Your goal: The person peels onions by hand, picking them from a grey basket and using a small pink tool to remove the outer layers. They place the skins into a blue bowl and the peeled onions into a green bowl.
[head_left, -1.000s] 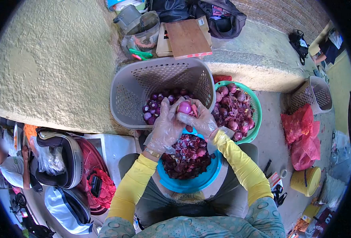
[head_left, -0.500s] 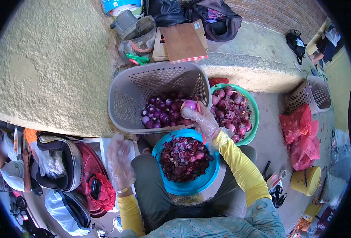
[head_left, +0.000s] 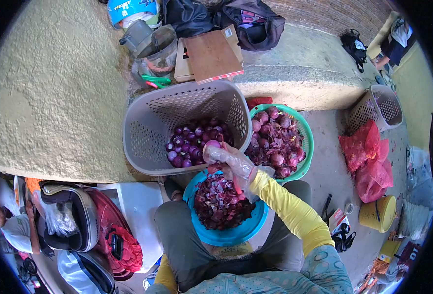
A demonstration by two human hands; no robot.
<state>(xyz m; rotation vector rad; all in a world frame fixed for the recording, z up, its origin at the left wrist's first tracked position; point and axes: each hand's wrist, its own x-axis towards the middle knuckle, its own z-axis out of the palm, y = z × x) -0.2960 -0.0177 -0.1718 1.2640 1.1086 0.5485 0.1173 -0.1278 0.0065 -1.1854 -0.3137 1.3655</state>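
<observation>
We see the gloved right hand (head_left: 228, 161) closed on a peeled onion (head_left: 213, 144), held at its fingertips just over the near rim of the grey basket (head_left: 148, 130). The blue bowl (head_left: 226, 237) of skins sits just on the near side of that basket, under the wrist.

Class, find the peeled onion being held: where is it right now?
In the head view, the onion sits in the right hand at the near rim of the grey basket, above the blue bowl.
</observation>
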